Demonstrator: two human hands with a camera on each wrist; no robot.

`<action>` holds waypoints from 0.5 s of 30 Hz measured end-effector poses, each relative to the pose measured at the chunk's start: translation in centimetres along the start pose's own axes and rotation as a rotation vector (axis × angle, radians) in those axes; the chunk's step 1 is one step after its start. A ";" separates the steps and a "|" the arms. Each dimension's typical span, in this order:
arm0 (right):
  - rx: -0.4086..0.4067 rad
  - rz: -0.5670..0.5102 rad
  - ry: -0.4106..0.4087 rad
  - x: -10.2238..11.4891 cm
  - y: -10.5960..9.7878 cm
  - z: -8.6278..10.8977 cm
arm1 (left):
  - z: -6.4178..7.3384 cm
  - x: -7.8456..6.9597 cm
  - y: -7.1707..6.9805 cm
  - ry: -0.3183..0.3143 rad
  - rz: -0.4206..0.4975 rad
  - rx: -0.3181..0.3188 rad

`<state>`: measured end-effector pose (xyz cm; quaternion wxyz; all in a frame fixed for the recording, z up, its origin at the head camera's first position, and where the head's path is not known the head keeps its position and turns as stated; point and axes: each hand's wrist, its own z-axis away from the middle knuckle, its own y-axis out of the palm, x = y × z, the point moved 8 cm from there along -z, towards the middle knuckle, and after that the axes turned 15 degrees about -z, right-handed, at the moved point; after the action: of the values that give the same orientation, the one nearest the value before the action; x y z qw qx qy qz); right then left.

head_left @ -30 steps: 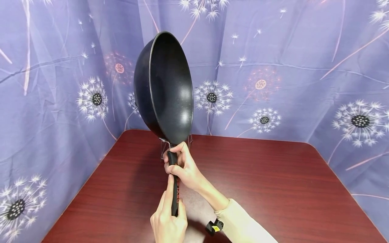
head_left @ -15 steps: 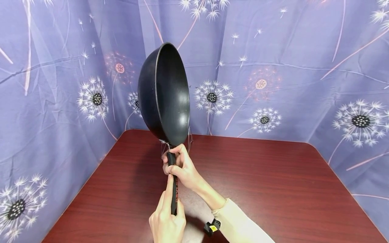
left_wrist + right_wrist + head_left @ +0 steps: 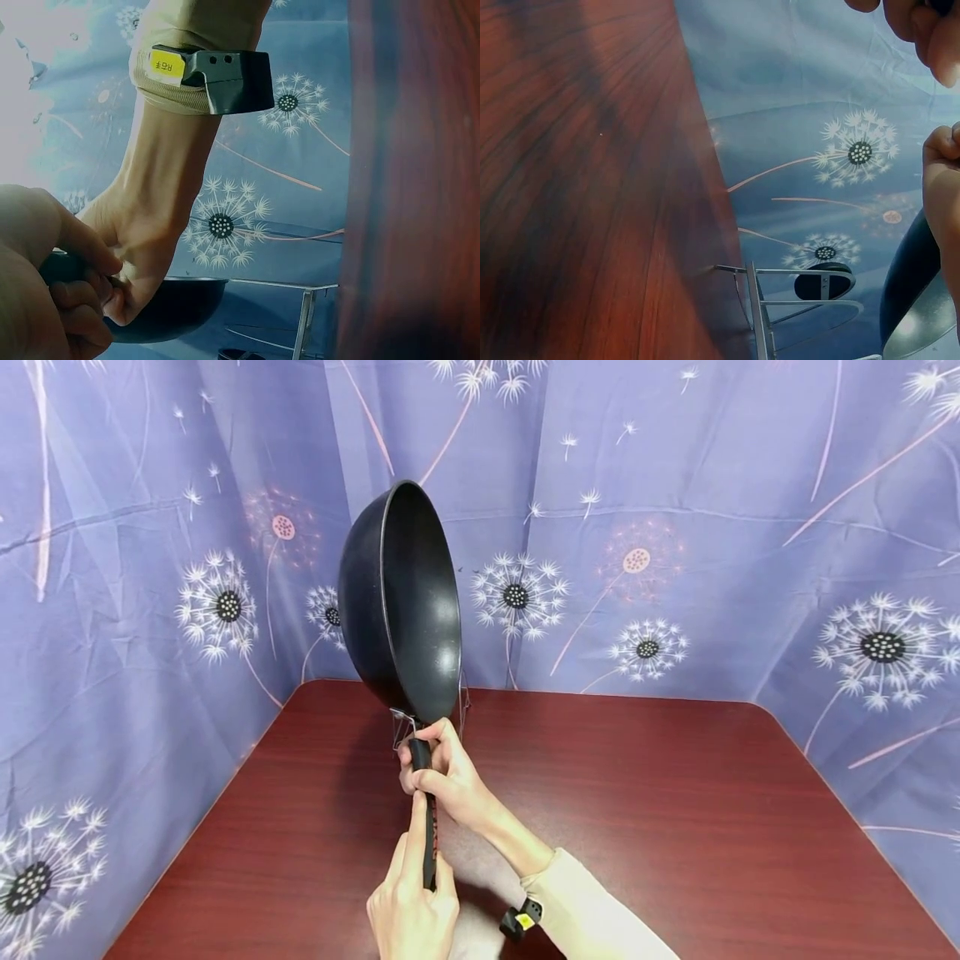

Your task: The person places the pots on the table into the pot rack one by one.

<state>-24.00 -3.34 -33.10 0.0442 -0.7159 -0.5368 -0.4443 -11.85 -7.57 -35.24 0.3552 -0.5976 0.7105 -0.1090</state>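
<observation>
A black wok (image 3: 401, 602) is held tipped on its side, its hollow facing right and its handle (image 3: 430, 852) running toward the person. My right hand (image 3: 453, 781) grips the handle near the bowl, thumb across the top. Lower down, my left hand (image 3: 414, 902) holds the handle's end with the index finger stretched along it. In the left wrist view both hands overlap around the grip, and part of the wok (image 3: 176, 307) shows behind them. The right wrist view catches the wok's edge (image 3: 909, 281) and part of the right hand (image 3: 943, 161).
Beyond the hands, a metal wire rack (image 3: 759, 315) stands on the reddish-brown table (image 3: 637, 810), partly hidden by the wok. A black oval piece (image 3: 821, 282) shows at the rack. A purple dandelion-print curtain (image 3: 585, 468) surrounds the table's back and sides.
The wok's bowl has come down somewhat and a little nearer the rack's height. Both hands keep their hold on the handle, and the head view has shifted slightly.
</observation>
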 end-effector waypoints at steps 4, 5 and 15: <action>0.000 -0.005 0.006 -0.1 0.0 0.0 | 0.0 0.0 -0.1 -0.003 0.006 -0.008; -0.003 -0.004 0.010 -0.2 0.0 0.1 | 0.0 0.0 -0.1 -0.004 0.007 -0.008; -0.033 -0.022 0.030 -0.8 -0.6 0.4 | 0.3 0.3 0.4 -0.027 -0.030 0.042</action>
<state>-24.31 -3.47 -34.18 0.0355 -0.7038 -0.5366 -0.4641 -11.96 -7.64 -35.77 0.3756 -0.6021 0.6940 -0.1212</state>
